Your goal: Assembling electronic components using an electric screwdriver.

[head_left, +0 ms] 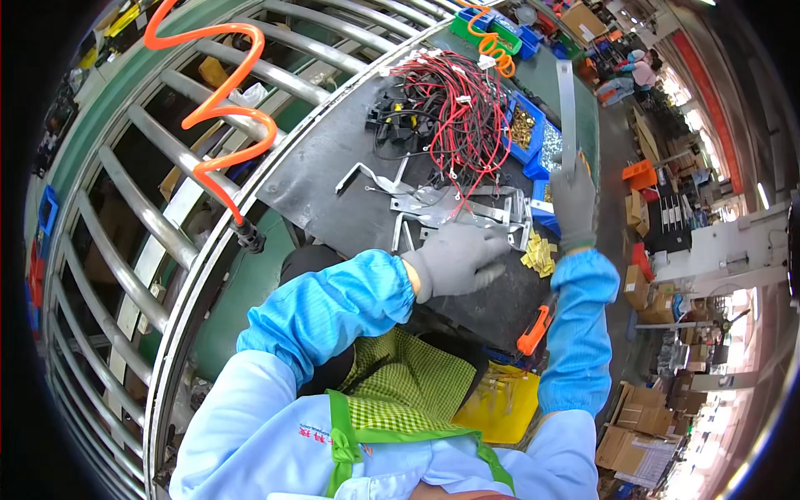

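My left hand (458,261), in a grey glove, is spread palm down over the dark work surface with its fingers apart. Just beyond it lie several bent metal brackets (467,212), partly overlapping. On the right, my gloved right hand (575,204) is closed round the lower end of a long, flat, pale metal strip (567,104), which points away from me. A heap of red and black wires (462,108) with connectors lies beyond the brackets. Small yellow pieces (540,255) are piled between my two hands.
Blue bins (523,125) of small metal parts stand beside my right hand. An orange-handled tool (534,331) lies at the near right edge. A coiled orange air hose (237,100) hangs over the roller conveyor (167,229) at left. A yellow tray (500,417) sits below.
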Demonstrator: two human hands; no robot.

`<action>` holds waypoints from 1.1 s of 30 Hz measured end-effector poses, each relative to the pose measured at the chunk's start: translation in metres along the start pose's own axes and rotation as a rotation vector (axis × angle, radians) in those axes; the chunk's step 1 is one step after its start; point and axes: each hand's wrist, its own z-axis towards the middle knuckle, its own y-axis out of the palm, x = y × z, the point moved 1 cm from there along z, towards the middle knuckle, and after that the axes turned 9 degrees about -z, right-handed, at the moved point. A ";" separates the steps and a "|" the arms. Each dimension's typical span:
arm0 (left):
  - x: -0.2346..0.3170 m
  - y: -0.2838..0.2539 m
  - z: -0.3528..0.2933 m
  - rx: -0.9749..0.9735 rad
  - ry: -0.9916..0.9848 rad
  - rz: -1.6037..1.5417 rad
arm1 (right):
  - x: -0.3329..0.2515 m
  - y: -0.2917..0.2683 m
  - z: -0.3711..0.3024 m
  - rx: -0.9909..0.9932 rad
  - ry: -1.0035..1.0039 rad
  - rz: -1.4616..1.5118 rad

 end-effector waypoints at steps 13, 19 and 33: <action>-0.026 -0.015 0.007 0.220 -0.233 -0.123 | -0.038 0.057 0.087 -0.153 0.601 0.591; -0.022 -0.021 0.019 0.430 -0.245 -0.242 | -0.034 -0.168 0.086 0.373 0.366 0.890; -0.015 0.026 0.024 0.050 -0.498 -0.805 | -0.113 -0.295 -0.005 0.604 0.069 -0.336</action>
